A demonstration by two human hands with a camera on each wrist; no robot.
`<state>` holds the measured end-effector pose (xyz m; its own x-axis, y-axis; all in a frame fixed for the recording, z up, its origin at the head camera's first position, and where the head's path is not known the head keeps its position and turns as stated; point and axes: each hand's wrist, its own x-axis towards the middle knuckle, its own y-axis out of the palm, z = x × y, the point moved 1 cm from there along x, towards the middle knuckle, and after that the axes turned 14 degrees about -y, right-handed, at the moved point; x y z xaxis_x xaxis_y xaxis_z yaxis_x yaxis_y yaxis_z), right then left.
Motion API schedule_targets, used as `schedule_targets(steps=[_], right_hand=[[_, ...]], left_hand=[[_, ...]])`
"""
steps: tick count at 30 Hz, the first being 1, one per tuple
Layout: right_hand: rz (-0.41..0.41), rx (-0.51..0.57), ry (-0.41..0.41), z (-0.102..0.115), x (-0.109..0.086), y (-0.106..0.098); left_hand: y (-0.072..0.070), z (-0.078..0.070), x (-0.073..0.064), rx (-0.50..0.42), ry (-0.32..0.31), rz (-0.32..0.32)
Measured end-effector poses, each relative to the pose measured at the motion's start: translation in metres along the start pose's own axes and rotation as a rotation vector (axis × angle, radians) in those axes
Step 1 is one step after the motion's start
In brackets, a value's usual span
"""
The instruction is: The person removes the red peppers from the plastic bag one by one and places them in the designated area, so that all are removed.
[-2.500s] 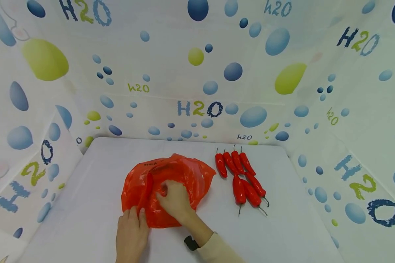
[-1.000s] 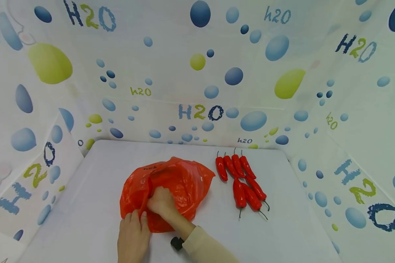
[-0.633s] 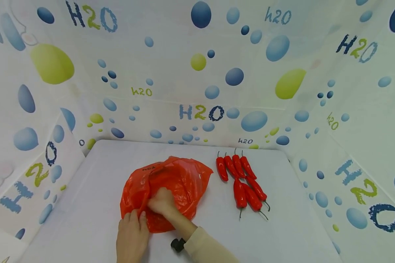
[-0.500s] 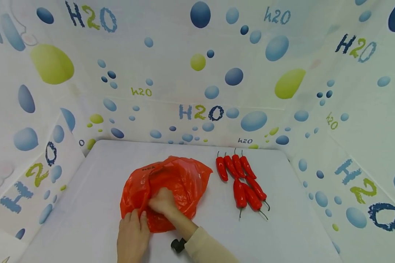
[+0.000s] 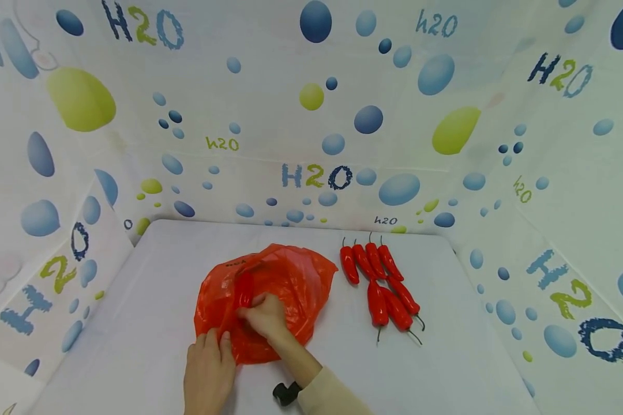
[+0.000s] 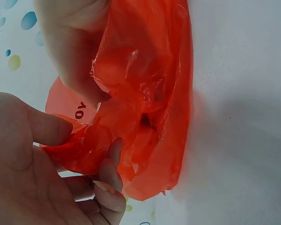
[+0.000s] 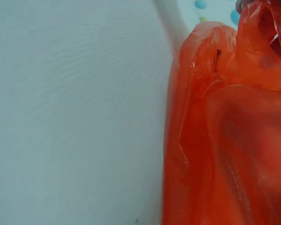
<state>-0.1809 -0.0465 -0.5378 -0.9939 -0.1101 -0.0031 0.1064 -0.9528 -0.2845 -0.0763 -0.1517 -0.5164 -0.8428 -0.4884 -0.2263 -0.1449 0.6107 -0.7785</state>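
A red plastic bag (image 5: 306,282) lies crumpled on the white table, its mouth toward me. My left hand (image 5: 210,369) pinches the near left edge of the bag; in the left wrist view its thumb and curled fingers (image 6: 110,176) hold the film. My right hand (image 5: 267,317) is at the bag's mouth, with fingers curled at the lower end of a glossy red chili pepper (image 5: 244,289). That pepper's lower end is hidden by the fingers. In the right wrist view the bag (image 7: 192,140) fills the right side and the right hand is hidden.
To the right of the bag, several red chili peppers (image 5: 377,305) with dark stems lie in two rows on the white table (image 5: 446,357). Behind and beside the table hangs a white curtain (image 5: 270,104) printed with blue and green drops.
My right hand went deeper into the bag, then drew back a little to the right, and a red chili pepper now shows at its fingers. The left hand keeps its place on the bag.
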Motion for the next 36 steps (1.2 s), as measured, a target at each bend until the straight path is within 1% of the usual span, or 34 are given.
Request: schedule_targets(steps=[5,9,12,15,24,29,36], right_hand=[[-0.040,0.025,-0.043,-0.002,-0.003,-0.008],[-0.077,-0.005,-0.103,-0.001,-0.004,-0.012],[-0.104,-0.031,-0.142,0.000,-0.005,-0.014],[-0.131,-0.053,-0.176,0.000,-0.005,-0.015],[-0.203,-0.123,-0.277,0.000,-0.004,-0.019],[-0.234,-0.132,-0.290,-0.001,-0.003,-0.023],[-0.261,-0.127,-0.306,0.008,-0.005,-0.035]], left_hand=[[0.001,0.001,-0.001,-0.008,0.033,-0.029],[0.001,0.001,-0.001,-0.021,0.060,-0.060],[0.000,0.002,-0.001,-0.025,0.070,-0.065],[0.000,0.002,-0.002,-0.023,0.065,-0.064],[-0.002,0.000,-0.003,-0.013,0.034,-0.031],[-0.003,0.000,-0.003,-0.013,0.034,-0.034],[-0.003,0.000,-0.002,-0.008,0.021,-0.016]])
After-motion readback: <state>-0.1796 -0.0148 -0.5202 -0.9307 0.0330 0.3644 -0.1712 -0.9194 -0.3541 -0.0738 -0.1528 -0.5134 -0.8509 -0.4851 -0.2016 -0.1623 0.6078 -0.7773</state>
